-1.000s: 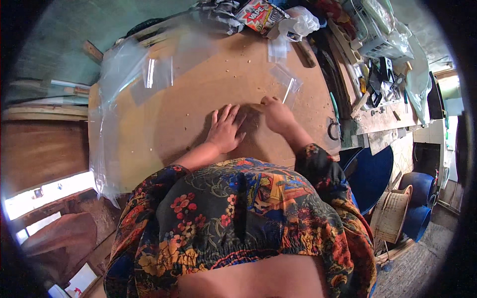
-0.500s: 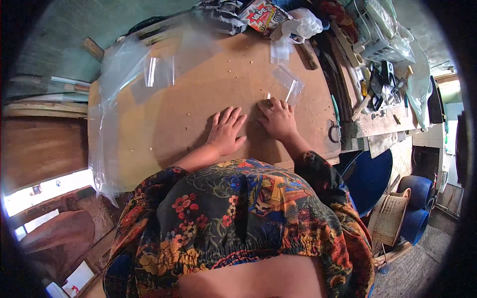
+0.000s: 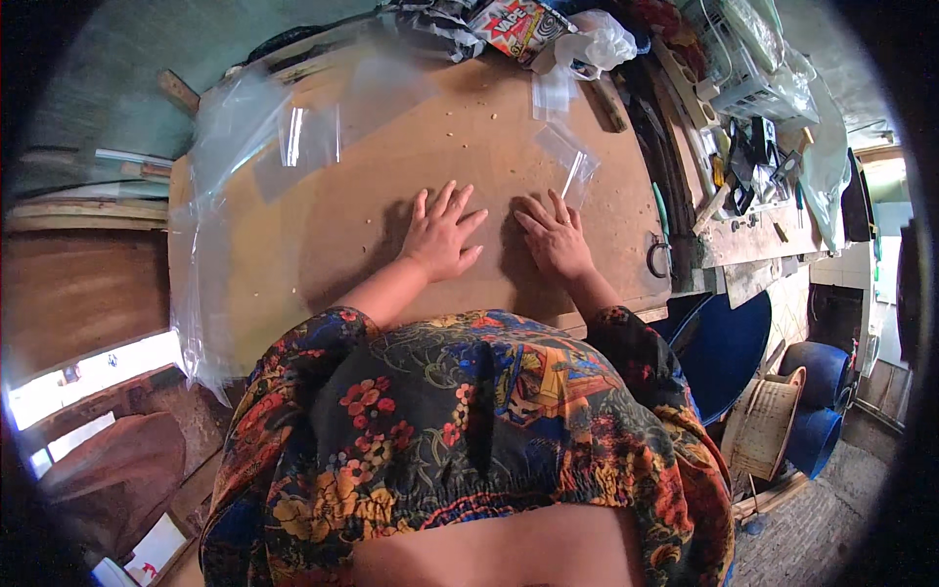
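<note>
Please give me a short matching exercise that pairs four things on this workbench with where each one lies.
Things:
1. left hand
2. right hand
3. small clear bag
4. large clear plastic sheet

Places:
A. draped over the board's left edge
B. just beyond the right fingertips
C. flat on the board, fingers spread, left of the other hand
D. flat on the board, nearer the scissors

Pairs: 1-C, 2-D, 3-B, 4-A

Bench (image 3: pixel 323 235) near edge hidden behind patterned garment (image 3: pixel 469 421); clutter (image 3: pixel 743 147) at right too small to identify.
</note>
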Demonstrator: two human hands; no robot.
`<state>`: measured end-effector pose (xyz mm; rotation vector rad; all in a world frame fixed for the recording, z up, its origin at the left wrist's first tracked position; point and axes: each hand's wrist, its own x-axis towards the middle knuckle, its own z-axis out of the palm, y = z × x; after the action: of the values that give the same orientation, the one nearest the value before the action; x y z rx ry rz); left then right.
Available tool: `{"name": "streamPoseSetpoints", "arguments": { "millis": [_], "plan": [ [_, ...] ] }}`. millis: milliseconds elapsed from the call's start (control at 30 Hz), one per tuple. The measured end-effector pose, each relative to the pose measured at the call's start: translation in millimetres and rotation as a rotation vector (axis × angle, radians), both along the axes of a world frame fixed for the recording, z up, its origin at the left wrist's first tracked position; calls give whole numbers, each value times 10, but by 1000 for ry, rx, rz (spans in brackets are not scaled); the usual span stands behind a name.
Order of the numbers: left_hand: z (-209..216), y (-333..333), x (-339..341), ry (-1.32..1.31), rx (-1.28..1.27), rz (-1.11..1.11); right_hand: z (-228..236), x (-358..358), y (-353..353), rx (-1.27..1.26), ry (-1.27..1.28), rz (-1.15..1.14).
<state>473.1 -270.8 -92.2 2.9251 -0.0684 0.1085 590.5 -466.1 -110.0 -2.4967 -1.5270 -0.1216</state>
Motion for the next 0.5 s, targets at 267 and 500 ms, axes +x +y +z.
{"name": "streamPoseSetpoints", "arguments": {
  "millis": [267,500],
  "plan": [
    [-81,22,119,-6,12,146,158,-305,42,-16,109,-161],
    [-88,-11,212,-34,0,173,167,-393,182,-12,70,-227]
  ]
}}
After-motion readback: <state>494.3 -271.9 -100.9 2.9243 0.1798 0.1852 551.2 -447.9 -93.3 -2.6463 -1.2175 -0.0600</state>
